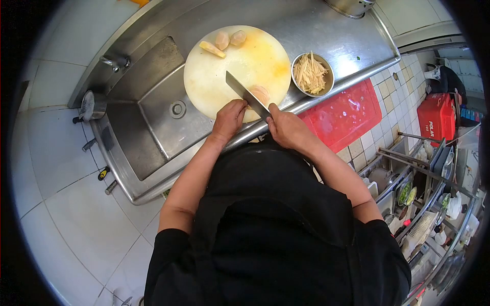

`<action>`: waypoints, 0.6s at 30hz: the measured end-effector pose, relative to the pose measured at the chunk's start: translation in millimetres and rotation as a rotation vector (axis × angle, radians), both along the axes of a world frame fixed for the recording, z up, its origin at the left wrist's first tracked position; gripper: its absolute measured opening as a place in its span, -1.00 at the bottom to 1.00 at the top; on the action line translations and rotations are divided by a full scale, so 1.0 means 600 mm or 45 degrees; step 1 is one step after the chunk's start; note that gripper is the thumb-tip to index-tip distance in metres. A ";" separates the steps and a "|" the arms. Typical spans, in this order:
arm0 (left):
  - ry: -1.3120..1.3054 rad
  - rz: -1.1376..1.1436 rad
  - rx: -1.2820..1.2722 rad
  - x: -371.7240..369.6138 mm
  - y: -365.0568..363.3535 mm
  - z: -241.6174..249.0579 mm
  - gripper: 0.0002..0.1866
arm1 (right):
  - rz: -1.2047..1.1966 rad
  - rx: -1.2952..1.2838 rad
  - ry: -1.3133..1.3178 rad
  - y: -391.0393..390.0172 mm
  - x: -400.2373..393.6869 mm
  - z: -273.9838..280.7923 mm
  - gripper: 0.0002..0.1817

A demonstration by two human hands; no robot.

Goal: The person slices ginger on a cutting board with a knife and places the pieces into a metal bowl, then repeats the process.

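My right hand (287, 127) is closed round the handle of a cleaver (246, 94), whose wide blade points up and left over a round white cutting board (204, 76). My left hand (229, 120) has its fingers curled down at the board's near edge, against the blade's left side. They press on a pale piece of what looks like ginger, mostly hidden. Thin ginger slices (261, 94) lie fanned just right of the blade. Several peeled ginger pieces (222, 40) rest at the board's far side. A metal bowl (331, 86) of ginger strips (310, 74) stands right of the board.
The board lies on a steel counter (326, 30) beside a sink basin (153, 122) with a tap (113, 63). A red lid or panel (347, 115) is below the counter's right edge. Farther right are a red cooler (435, 116) and racks (413, 163) with kitchenware.
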State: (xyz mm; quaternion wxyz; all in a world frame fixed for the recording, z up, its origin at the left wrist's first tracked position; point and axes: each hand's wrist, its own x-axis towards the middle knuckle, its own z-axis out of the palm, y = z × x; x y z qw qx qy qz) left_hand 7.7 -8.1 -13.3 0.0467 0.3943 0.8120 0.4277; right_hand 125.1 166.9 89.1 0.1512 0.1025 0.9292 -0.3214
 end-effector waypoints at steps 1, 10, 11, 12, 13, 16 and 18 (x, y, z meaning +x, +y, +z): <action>-0.008 0.008 0.010 0.000 0.000 -0.001 -0.84 | 0.002 -0.001 0.000 0.000 -0.001 0.000 -0.78; 0.067 -0.002 0.030 -0.004 -0.005 -0.011 -0.84 | 0.002 -0.004 0.003 -0.004 -0.004 0.005 -0.78; 0.066 -0.003 0.031 -0.004 -0.006 -0.011 -0.84 | 0.003 -0.006 0.002 -0.005 -0.004 0.006 -0.78; 0.053 -0.011 0.004 -0.005 -0.006 -0.011 -0.84 | 0.004 -0.008 0.000 -0.006 -0.004 0.007 -0.78; 0.040 -0.020 -0.023 -0.005 -0.007 -0.011 -0.84 | 0.002 -0.008 -0.001 -0.008 -0.004 0.007 -0.78; 0.058 -0.022 -0.002 -0.006 -0.007 -0.015 -0.84 | -0.013 -0.023 -0.006 -0.012 -0.004 0.007 -0.79; 0.068 -0.030 0.002 -0.007 -0.006 -0.017 -0.84 | -0.033 -0.020 -0.007 -0.014 -0.004 0.010 -0.79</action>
